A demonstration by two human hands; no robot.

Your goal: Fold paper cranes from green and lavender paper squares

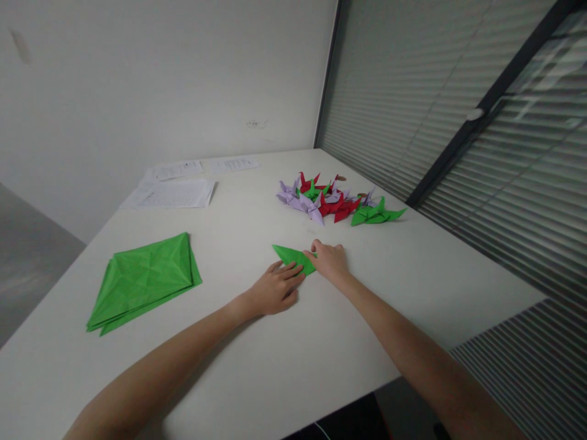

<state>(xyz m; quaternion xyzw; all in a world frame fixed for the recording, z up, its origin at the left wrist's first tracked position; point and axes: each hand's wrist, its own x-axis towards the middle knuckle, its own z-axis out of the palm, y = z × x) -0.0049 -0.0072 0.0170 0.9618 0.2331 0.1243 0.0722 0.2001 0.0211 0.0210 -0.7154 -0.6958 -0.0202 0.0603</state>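
A small piece of folded green paper (288, 253) lies on the white table, its pointed tip facing left and away from me. My left hand (275, 289) rests on its near edge with the fingers stretched out flat. At the paper's right end, my right hand (332, 263) has its thumb and fingers closed on the edge. That end is partly hidden by the fingers. Farther back sits a cluster of folded paper origami figures in red, lilac and green, among them a green figure (376, 212) on the right.
To the left lies a stack of creased green paper sheets (147, 275). Printed papers (177, 193) are spread along the back left of the table (247, 214). A wall stands behind, and window blinds (413, 104) run along the right side.
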